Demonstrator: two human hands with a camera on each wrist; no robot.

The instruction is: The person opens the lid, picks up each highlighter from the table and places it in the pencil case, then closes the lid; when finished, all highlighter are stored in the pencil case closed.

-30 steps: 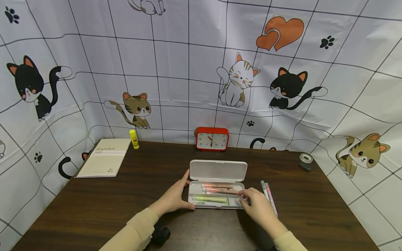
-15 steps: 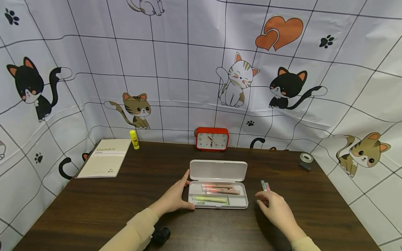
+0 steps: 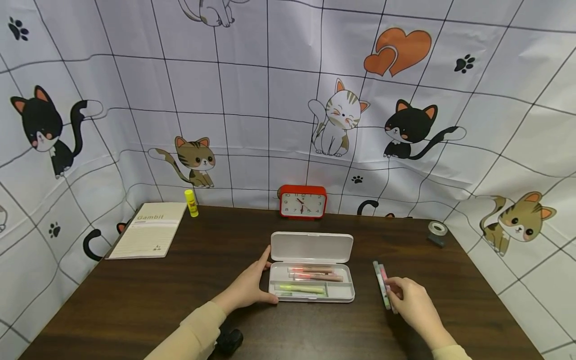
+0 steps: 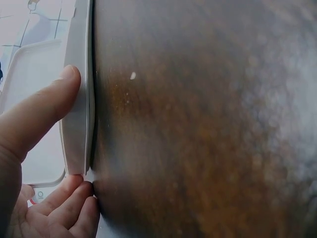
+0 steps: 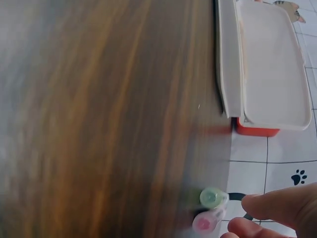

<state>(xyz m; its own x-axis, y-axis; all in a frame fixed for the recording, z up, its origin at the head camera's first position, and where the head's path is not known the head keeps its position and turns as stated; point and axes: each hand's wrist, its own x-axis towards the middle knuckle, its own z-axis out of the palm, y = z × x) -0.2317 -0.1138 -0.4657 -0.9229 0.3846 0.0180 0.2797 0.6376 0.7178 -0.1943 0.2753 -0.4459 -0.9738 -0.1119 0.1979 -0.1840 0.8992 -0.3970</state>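
A white pencil case (image 3: 350, 290) lies on the table with its lid (image 3: 312, 248) raised. Inside are reddish-tipped pens (image 3: 317, 276) in the back section and a yellow-green pen (image 3: 301, 289) in the front one. My left hand (image 3: 246, 287) holds the case's left end, its thumb (image 4: 69, 79) at the front side and its other fingers round the corner. My right hand (image 3: 414, 305) is at two pens right of the case, a grey-green one (image 3: 381, 285) and a pink one (image 3: 383, 272). Its thumb and fingers are bent beside the pink pen, with a gap between them.
A red clock (image 3: 303, 202) stands behind the case. At back left are a notebook (image 3: 148, 230) and a yellow glue stick (image 3: 191, 203). A tape roll (image 3: 437, 229) sits at back right. A black object (image 3: 229, 341) lies near my left forearm.
My right hand has moved right from the case to the two pens, then slightly farther right, uncovering more of the grey-green pen. My left hand stays at the case.
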